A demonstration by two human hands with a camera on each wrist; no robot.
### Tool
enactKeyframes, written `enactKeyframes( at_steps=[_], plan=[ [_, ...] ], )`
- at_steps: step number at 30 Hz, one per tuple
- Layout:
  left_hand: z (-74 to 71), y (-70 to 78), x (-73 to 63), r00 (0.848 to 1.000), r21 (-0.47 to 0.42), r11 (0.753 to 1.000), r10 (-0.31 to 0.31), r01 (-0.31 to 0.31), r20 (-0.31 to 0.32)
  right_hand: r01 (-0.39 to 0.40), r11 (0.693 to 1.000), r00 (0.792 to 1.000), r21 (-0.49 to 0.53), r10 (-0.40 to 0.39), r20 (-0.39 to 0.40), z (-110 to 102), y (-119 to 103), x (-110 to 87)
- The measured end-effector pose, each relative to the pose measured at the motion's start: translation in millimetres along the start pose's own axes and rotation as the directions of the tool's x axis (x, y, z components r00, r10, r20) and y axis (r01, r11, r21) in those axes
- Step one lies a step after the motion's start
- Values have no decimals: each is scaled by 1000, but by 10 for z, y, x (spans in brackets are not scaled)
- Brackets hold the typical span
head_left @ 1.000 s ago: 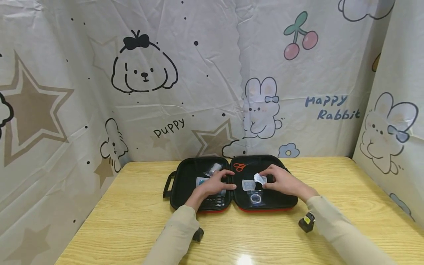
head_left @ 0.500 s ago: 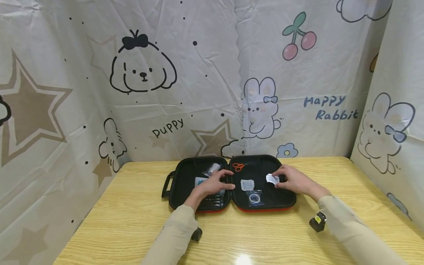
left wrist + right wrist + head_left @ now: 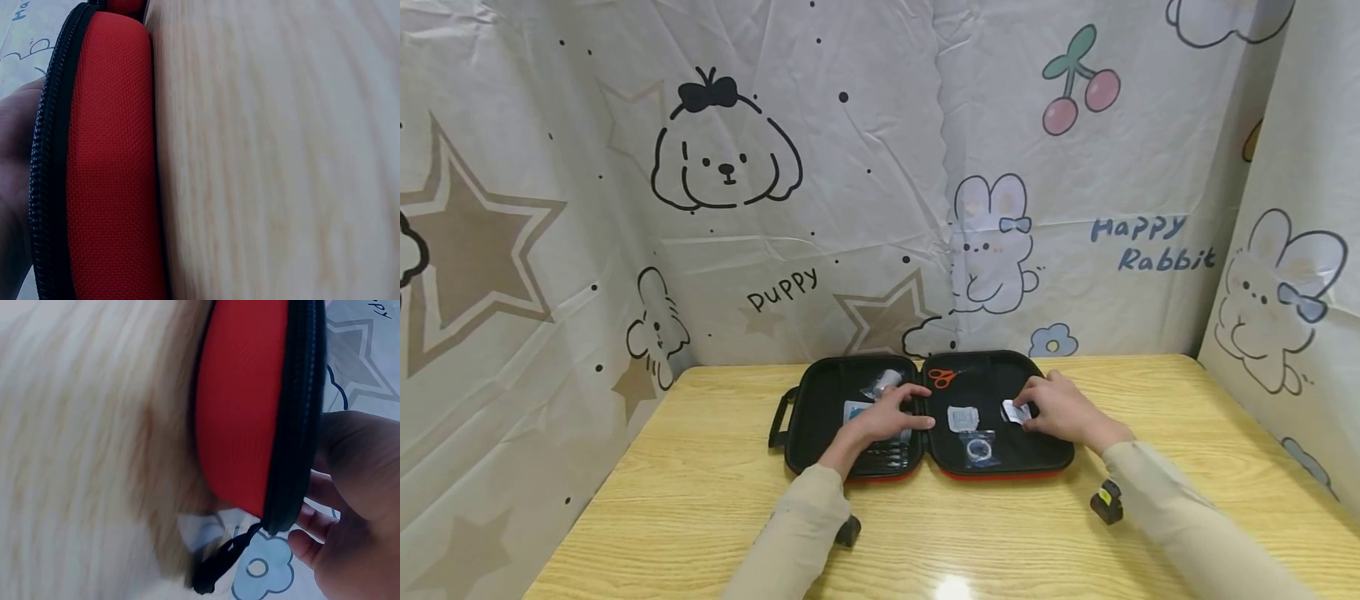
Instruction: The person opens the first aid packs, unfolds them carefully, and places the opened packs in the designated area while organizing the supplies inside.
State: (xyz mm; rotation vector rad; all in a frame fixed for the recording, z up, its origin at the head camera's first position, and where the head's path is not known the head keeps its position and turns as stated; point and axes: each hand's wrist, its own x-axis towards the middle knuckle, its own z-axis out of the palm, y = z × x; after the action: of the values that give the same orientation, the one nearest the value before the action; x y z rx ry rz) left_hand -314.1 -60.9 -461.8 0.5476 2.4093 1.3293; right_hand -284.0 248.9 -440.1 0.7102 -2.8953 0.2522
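Observation:
An open black case [image 3: 977, 387] with red outer sides lies on the table, its two halves spread flat. My right hand [image 3: 1063, 410] pinches a small white packet [image 3: 1017, 412] low over the right half. Left of it lie a flat white packet [image 3: 963, 419], a clear bag with a white ring-shaped roll [image 3: 979, 450] and orange-handled scissors [image 3: 943, 378]. My left hand [image 3: 886, 418] hovers or rests over the left half near the hinge, fingers relaxed; contact cannot be told. Beneath and around it are a bagged white roll [image 3: 887, 382], a partly hidden blue-and-white packet [image 3: 853, 410] and dark slender items [image 3: 887, 455].
The case's carry handle [image 3: 781, 419] sticks out on the left. In the wrist views its red walls [image 3: 112, 156] stand on the wooden table [image 3: 700, 500], and a black zip pull [image 3: 225, 562] hangs at one corner. A printed cloth [image 3: 850, 167] closes off the back and sides.
My right hand has carried the white packet rightward from beside the flat packet, then lowered it slightly into the case's right half. My left hand has stayed in place.

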Motion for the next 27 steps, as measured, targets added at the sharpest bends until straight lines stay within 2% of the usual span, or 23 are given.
enactKeyframes(
  at_steps=[7,13,19,27],
  plan=[
    [3,-8,1,1000,1,1000,-2,2,-3,-11,993,997,118,2,71,43,-109,90],
    [-5,1,4,1000,8,1000,1,-1,0,-44,957,995,288,15,100,75,-107,125],
    [-12,19,-1,1000,8,1000,5,-5,-6,-71,952,996,298,52,69,45,-67,98],
    [1,17,-18,1000,1,1000,0,0,-10,-144,918,988,369,113,104,62,-125,109]
  ],
)
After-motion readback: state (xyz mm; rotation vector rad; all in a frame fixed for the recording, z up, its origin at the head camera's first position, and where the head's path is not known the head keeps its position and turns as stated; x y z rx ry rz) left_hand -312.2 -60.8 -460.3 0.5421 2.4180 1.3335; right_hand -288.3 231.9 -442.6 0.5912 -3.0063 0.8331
